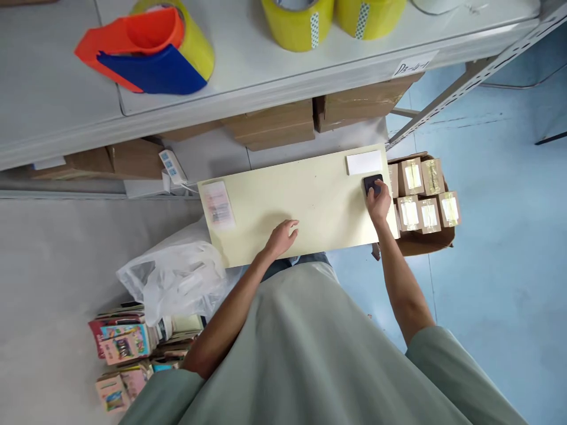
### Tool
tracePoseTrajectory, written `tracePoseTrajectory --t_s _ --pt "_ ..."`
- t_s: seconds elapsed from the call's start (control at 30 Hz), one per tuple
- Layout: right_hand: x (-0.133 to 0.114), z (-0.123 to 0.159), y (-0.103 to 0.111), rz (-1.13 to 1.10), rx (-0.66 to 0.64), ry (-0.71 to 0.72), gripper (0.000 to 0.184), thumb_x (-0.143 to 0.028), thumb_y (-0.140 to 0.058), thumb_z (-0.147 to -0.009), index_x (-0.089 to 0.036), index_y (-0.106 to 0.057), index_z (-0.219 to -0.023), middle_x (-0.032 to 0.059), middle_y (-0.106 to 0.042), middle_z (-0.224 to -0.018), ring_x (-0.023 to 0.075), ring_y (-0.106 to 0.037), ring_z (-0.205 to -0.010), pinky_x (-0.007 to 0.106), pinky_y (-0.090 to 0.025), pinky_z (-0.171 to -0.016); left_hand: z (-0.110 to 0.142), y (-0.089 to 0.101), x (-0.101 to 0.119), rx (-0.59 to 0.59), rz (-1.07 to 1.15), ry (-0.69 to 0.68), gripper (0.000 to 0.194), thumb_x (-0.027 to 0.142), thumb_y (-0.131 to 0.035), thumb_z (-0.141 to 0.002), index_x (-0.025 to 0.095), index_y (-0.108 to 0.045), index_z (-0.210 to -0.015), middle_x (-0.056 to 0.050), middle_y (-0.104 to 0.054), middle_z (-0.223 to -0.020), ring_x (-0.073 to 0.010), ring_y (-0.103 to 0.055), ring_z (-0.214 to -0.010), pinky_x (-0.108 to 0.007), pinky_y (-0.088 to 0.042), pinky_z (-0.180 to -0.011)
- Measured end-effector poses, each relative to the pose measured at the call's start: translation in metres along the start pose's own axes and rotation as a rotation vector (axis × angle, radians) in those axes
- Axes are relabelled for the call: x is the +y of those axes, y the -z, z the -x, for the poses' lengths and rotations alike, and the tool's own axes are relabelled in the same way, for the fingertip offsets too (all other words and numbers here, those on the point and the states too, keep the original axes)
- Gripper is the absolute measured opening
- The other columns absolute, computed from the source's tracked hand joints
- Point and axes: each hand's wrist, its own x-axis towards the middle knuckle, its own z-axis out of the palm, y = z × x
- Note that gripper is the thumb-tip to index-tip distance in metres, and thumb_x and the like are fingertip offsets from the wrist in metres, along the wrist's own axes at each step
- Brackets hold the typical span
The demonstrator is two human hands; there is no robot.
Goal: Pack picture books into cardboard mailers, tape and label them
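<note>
My right hand [378, 203] is at the right end of a narrow cream tabletop [310, 200], its fingers closed at a small black flat object with rounded corners [372, 182]. That object could be a phone, but the hand partly covers it. A white card or pad of paper [364, 163] lies just beyond it. My left hand [282, 237] is over the table's near edge, empty, with thumb and fingers apart. At the table's left end lies a printed, bagged sheet or packet [218, 205], its print blurred.
Above the table's far side is a grey shelf [248, 88] with tape rolls [301, 26] and an orange-blue tape dispenser [146, 53]. An open carton of small brown boxes [429, 215] stands right. White plastic bags [181, 271] and stacked booklets [126, 345] lie left. A power strip [172, 167] is behind.
</note>
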Motion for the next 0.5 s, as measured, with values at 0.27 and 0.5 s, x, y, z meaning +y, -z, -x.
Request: tracePoseTrajectory --t_s 0.27,0.5 --pt "-0.012 0.012 -0.003 -0.126 -0.011 -0.133 0.047 -0.047 -0.051 -0.108 -0.017 -0.067 -0.14 0.0242 -0.07 -0.149 0.0226 -0.078 -0.074 0.044 -0.069 -0.076 0.037 -0.001 -0.001 0.034 0.056 0.059 0.035 0.027 -0.061 -0.108 0.021 -0.075 -0.139 -0.013 -0.076 -0.148 -0.0296 -0.075 -0.135 -0.048 -0.059 -0.121" --pt "-0.054 0.067 0.0 -0.2 -0.058 -0.034 0.049 -0.056 -0.052 -0.104 -0.02 -0.068 -0.134 0.019 -0.077 -0.139 0.0187 -0.076 -0.069 0.036 -0.065 -0.068 0.101 -0.011 -0.022 0.16 0.17 0.104 0.036 0.031 -0.058 -0.108 0.02 -0.074 -0.138 -0.015 -0.077 -0.146 -0.0306 -0.076 -0.133 -0.048 -0.062 -0.117"
